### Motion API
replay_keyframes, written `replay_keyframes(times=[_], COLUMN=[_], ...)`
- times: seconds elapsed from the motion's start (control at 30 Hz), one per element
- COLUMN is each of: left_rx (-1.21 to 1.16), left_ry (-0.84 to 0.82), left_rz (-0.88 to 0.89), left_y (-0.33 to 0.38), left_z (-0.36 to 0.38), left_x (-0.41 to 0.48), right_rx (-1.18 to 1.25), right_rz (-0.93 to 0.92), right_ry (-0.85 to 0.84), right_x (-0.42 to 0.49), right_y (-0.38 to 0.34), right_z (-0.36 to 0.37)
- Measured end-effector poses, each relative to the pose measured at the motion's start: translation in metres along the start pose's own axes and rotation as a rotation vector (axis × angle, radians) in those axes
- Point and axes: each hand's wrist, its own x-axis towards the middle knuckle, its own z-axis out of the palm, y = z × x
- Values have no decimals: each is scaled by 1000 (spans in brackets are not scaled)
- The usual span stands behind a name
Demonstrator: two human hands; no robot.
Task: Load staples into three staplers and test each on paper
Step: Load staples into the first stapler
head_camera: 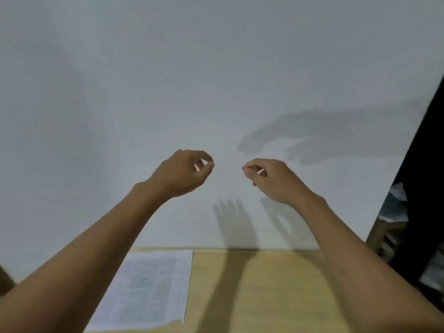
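Both of my hands are raised in front of a plain white wall, well above the table. My left hand point(186, 173) has its fingers curled in, thumb and fingertips nearly touching, and I see nothing in it. My right hand point(269, 179) is likewise curled, fingertips pinched together with nothing visible between them. A printed sheet of paper point(153, 287) lies flat on the wooden table point(252, 296) below my left forearm. No stapler and no staples are in view.
The white wall point(216, 80) fills most of the view and meets the table's far edge. A dark panel or door edge point(422, 188) with cluttered things behind it stands at the right.
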Motion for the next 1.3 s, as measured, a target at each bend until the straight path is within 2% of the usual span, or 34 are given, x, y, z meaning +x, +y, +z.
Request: replay_keyframes(times=[0.23,0.47,0.63,0.8,0.93,1.03,1.13,1.2,1.3], left_rx=[35,63,258,275,316,138,-396,-650,-737], left_ry=[-206,-401,-554,-531,-514,-373,-188,-84,30], left_rz=[45,-52,-124,-114,-111,-109,-243,-392,-539], left_y=[-30,-37,-47,-51,-45,-35,-7,14,28], left_z=[89,151,189,203,203,202,200,200,197], left_x=[-84,-220,-306,-332,-333,-337,-352,-359,-358], right_rx=[50,26,-121,-316,-353,-386,-329,-208,-17], right_rz=[46,145,302,466,470,463,452,436,375], right_ry=[-100,-163,-212,-253,-219,-146,-53,47,209], right_x=[-77,-190,-259,-284,-286,-288,-295,-303,-317], right_y=[69,77,76,68,69,65,62,56,41], right_z=[63,94,138,170,190,195,201,203,199])
